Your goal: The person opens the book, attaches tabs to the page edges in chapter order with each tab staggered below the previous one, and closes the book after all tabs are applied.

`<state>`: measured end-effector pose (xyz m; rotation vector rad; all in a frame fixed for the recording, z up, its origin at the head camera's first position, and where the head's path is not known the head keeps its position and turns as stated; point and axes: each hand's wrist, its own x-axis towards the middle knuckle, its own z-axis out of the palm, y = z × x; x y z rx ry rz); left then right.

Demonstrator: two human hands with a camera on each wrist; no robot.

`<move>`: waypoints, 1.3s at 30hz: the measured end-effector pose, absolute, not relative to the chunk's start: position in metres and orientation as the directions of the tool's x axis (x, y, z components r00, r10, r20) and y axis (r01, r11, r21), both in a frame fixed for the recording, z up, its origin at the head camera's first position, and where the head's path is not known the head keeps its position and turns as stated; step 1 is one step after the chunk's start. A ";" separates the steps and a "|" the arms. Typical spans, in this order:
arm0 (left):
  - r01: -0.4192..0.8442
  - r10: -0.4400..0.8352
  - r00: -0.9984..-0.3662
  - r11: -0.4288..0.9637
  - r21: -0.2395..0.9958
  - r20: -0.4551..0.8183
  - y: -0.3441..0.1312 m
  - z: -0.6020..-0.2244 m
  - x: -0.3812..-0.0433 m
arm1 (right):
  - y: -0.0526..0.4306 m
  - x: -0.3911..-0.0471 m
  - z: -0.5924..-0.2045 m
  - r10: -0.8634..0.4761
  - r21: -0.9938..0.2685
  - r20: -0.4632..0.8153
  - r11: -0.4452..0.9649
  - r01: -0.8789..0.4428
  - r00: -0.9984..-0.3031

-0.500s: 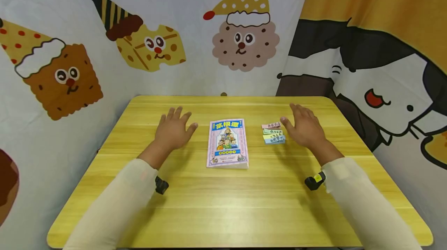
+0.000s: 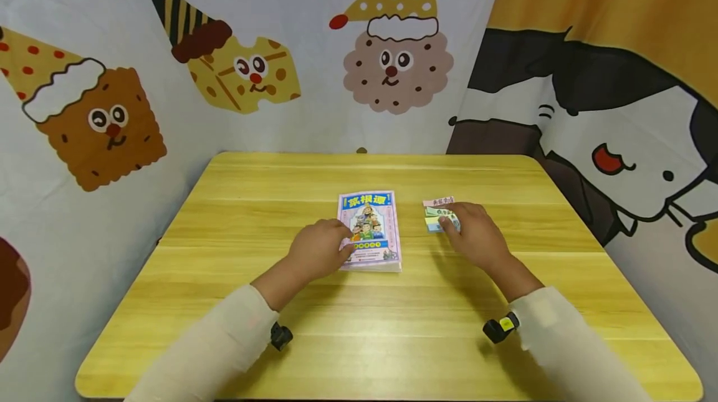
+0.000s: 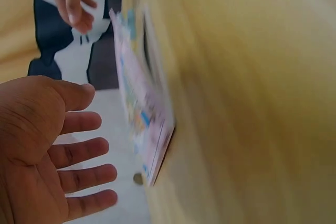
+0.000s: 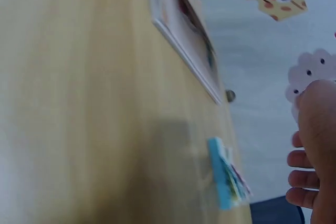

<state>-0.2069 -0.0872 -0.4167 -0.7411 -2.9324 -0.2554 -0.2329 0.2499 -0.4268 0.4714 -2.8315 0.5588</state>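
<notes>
- Noted a book [image 2: 371, 227] lying flat, cover up, near the middle of a wood-grain table [image 2: 359, 333].
- Read on the cover, in large yellow characters on a blue band: 菜根谭. Found a second blue band lower down with smaller yellow lettering, and fine print beneath; too small to read with certainty.
- Noted a pink border and a group of cartoon people printed at mid-cover.
- Noted paper slips [image 2: 434, 220] to the right of the book, well clear of its edge: pink, green, yellow and blue, overlapping from far to near. Observed dark handwritten-looking characters on them; partly covered, cannot make out the wording.
- Observed the left hand [image 2: 320, 248] over the left edge of the book. Found well opened in the left wrist view, fingers extended and slightly apart, gripping nothing; gap visible between fingertips and cover.
- Observed the right hand [image 2: 477, 235] above and just beside the slips, hiding part of them in the head view. Found relaxed, fingers lightly bent, gripping nothing; gap visible to the slips in the right wrist view.
- Noted pale sleeves [image 2: 207, 352] on both arms and small black devices [image 2: 282, 336] at both wrists.
</notes>
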 end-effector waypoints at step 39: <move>0.573 0.549 -0.791 0.820 0.009 0.271 -0.063 -0.444 -0.193 | 0.178 -0.204 -0.466 -0.612 -0.237 0.238 0.716 -0.656 -0.754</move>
